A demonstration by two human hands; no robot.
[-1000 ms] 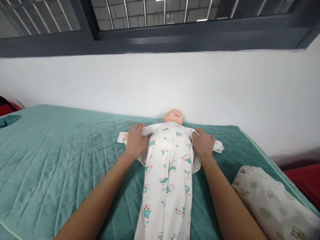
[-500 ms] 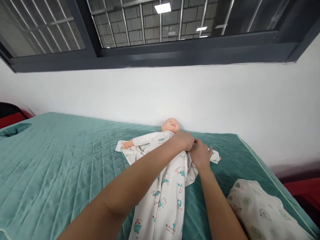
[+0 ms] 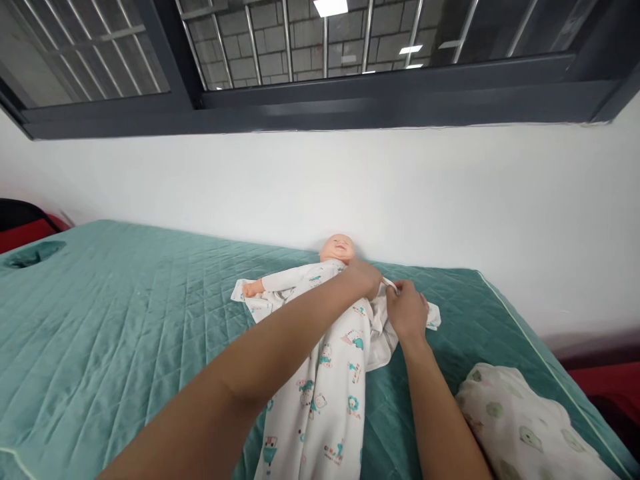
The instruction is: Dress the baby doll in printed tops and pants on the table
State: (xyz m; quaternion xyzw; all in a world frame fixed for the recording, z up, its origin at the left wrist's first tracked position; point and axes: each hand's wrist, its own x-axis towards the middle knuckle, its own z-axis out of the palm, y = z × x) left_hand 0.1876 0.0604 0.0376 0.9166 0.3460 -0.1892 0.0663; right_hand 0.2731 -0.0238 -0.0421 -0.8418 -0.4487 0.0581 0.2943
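A baby doll (image 3: 338,247) lies on its back, head toward the wall, with white printed baby clothes (image 3: 327,387) spread over its body. Its bare hand (image 3: 253,288) shows at the end of the white sleeve on the left. Stretched across the doll's chest, my left hand (image 3: 366,279) is closed on the cloth at the right shoulder; its fingertips are mostly hidden. Just beside it, my right hand (image 3: 407,311) pinches the edge of the garment's sleeve. A thin band of white cloth spans the gap between my two hands. The doll's other arm is covered by cloth and my hand.
A quilted green mattress cover (image 3: 150,320) lies under everything. At the lower right sits a bundled white cloth with green prints (image 3: 530,420). The white wall (image 3: 300,187) and a dark window frame (image 3: 350,110) rise behind. Red items (image 3: 610,393) stand past the right edge.
My hands have drawn slightly apart, the right one moving a little right, and a strip of white cloth now shows between them. The view has shifted slightly.
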